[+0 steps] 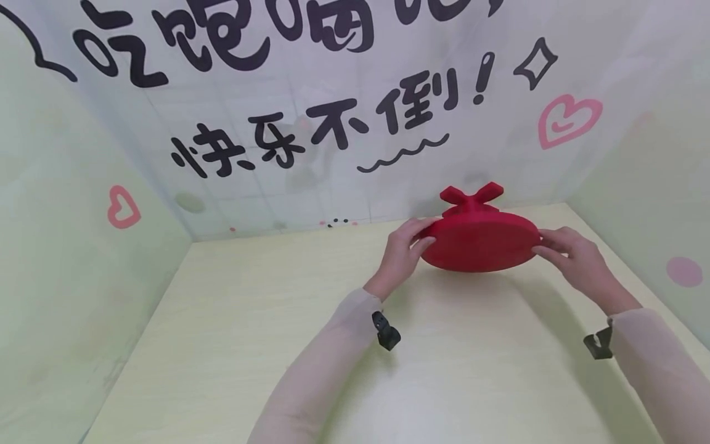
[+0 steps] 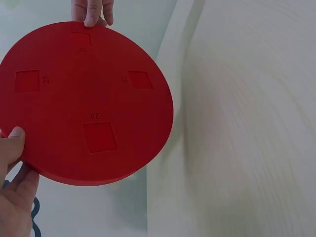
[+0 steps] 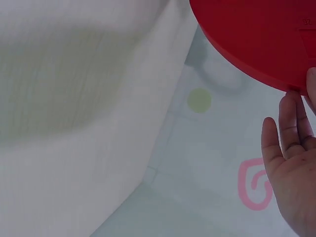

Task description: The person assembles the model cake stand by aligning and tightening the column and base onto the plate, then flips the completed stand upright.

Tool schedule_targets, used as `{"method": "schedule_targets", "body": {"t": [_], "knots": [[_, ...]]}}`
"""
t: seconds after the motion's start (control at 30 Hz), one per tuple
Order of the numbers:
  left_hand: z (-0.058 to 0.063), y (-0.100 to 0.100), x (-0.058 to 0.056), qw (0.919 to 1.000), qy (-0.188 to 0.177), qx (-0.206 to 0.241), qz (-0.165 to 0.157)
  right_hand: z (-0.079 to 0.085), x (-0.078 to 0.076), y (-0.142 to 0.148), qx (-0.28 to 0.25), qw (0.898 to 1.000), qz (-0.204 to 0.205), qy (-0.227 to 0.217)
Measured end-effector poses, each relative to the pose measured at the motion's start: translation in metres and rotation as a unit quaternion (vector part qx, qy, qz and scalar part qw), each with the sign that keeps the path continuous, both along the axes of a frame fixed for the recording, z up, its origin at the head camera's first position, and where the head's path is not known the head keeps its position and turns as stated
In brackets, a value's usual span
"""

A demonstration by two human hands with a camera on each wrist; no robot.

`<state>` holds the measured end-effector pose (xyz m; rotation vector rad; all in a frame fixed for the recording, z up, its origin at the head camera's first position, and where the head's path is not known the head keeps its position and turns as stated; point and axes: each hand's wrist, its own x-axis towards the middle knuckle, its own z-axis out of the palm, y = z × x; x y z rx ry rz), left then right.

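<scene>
A round red disc is lifted above the table at the far right, tilted with its flat face toward the head camera. Square recesses with small numbers mark that face in the left wrist view. Behind the disc's upper edge stands a red bow-shaped piece. My left hand pinches the left rim between thumb and fingers. On the opposite rim, my right hand grips it the same way. The right wrist view shows the thumb on the face and fingertips of this hand behind the edge.
The pale wood-look table carries the disc's shadow. A white back wall with black writing stands close behind the disc. Side walls rise on the left and right. Each wrist wears a black strap piece.
</scene>
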<state>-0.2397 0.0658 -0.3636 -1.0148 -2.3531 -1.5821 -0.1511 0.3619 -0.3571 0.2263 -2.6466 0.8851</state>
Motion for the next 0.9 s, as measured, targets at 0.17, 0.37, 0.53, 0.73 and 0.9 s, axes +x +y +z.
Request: {"method": "schedule_targets", "body": {"t": [0.17, 0.37, 0.53, 0.73, 0.9], "knots": [[0.011, -0.004, -0.001, 0.9999, -0.012, -0.001, -0.007, 0.008, 0.000, 0.002, -0.009, 1.000, 0.012, -0.003], [0.019, -0.009, -0.003, 0.9984, -0.047, 0.000, -0.032, 0.011, 0.002, 0.001, -0.030, 0.999, 0.025, -0.010], [0.020, -0.013, -0.005, 0.9980, -0.053, -0.011, -0.032, 0.011, 0.002, -0.001, -0.049, 0.998, 0.035, -0.014], [0.019, -0.016, -0.005, 0.9968, -0.073, -0.023, -0.022, 0.011, 0.003, -0.007, -0.063, 0.997, 0.037, -0.018], [0.018, -0.020, -0.006, 0.9935, -0.110, -0.026, -0.017, 0.012, 0.002, -0.012, -0.082, 0.996, 0.030, -0.021]]}}
